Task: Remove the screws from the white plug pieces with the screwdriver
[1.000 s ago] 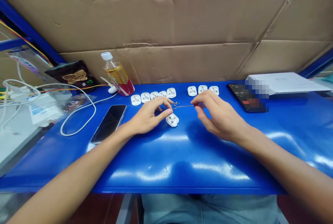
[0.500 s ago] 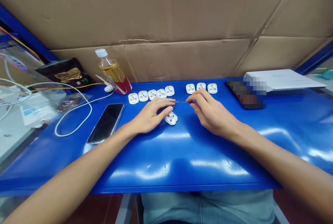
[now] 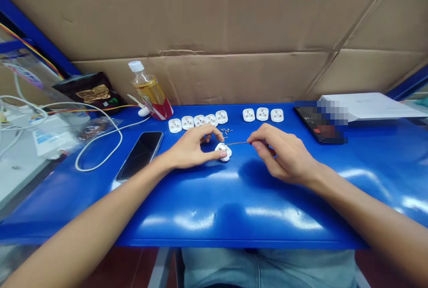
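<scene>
My left hand [image 3: 194,149] pinches a white plug half [image 3: 223,151] that lies on the blue table [image 3: 234,199], thumb and fingers closed on it. My right hand [image 3: 277,152] grips a thin screwdriver [image 3: 238,143] whose tip points left onto that plug half. A small heap of tiny screws [image 3: 226,132] lies just behind it. Behind the hands stand a row of several white plug halves [image 3: 199,121] and a second row of three plug halves [image 3: 262,114].
A dark phone [image 3: 140,155] lies to the left, next to a white cable loop [image 3: 100,145]. A drink bottle [image 3: 150,94] and a dark packet [image 3: 90,94] stand at the back left. A second phone [image 3: 317,125] and a white box [image 3: 368,106] sit at the right; cardboard walls off the back.
My right hand has drawn the screwdriver tip from the screw heap down onto the plug half. My left hand has shifted slightly forward to hold that plug half.
</scene>
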`<state>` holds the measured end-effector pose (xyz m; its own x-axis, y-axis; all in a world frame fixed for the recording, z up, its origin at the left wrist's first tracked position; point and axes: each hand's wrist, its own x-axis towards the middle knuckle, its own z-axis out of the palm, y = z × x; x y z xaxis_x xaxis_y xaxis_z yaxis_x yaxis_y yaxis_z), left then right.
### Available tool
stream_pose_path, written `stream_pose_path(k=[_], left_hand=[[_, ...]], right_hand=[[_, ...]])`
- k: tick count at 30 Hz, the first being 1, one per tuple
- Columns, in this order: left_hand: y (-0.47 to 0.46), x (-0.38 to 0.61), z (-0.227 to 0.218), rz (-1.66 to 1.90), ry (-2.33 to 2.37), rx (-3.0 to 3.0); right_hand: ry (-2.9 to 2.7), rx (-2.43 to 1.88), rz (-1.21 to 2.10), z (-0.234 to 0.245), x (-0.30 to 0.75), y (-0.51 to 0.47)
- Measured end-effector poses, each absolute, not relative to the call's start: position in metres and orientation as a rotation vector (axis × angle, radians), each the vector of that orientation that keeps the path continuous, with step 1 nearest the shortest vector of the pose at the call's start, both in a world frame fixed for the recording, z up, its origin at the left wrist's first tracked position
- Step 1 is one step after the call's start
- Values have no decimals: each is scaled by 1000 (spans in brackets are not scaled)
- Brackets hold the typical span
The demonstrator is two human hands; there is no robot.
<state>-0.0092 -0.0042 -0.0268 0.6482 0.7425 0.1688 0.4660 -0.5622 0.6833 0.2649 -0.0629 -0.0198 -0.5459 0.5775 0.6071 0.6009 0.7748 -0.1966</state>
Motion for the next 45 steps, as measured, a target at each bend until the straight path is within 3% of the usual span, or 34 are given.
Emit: stream_pose_path(k=[38, 45], left_hand=[[-2, -11, -34, 538, 831, 2200], [-5, -9, -34, 548, 781, 2207]], right_hand=[[-2350, -871, -38, -17, 263, -64], [-2269, -1043, -201, -19, 259, -67]])
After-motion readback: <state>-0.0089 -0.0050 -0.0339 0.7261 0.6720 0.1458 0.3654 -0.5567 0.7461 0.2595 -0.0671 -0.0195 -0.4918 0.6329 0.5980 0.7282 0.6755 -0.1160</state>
